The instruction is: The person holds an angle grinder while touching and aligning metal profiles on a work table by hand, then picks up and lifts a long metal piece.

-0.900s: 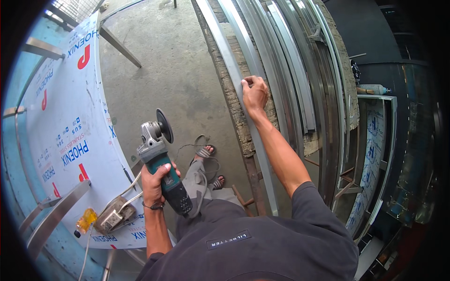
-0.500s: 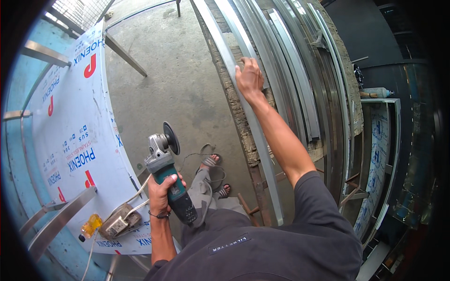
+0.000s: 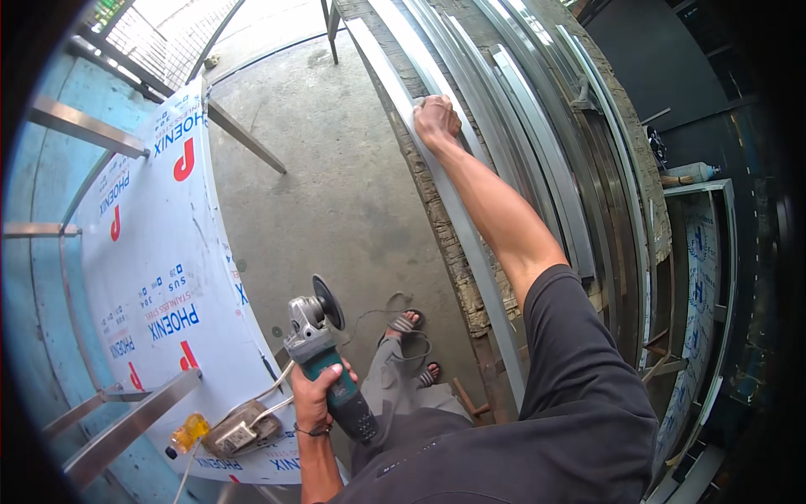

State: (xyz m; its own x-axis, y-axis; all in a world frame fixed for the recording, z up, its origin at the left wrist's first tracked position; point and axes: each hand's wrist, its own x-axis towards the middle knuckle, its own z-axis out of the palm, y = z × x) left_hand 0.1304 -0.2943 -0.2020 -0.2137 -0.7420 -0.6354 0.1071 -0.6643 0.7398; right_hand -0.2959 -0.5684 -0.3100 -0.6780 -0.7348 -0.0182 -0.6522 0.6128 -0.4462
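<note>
My left hand (image 3: 316, 396) is wrapped round the teal and black body of an angle grinder (image 3: 353, 412). The grinder's metal head points away from me, with a dark round disc (image 3: 328, 301) at its far right side; I cannot tell whether the disc spins. My right arm reaches forward over the bench. Its hand (image 3: 437, 121) has its fingers curled on a long silvery metal bar (image 3: 382, 63), the one nearest the bench's left edge. This bar runs along the worn wooden bench (image 3: 449, 223), its near end passing beside my right side.
More metal bars (image 3: 537, 134) lie side by side on the bench. At left, a film-covered sheet (image 3: 143, 277) carries a dusty box with cords (image 3: 243, 428) and a yellow see-through object (image 3: 190, 433). Metal legs (image 3: 134, 428) jut out there. A thin cord (image 3: 369, 315) trails near my sandalled feet.
My right hand's fingers have curled in more closely on the bar. The view has shifted, so the scene sits lower and farther right. The grinder stays in my left hand.
</note>
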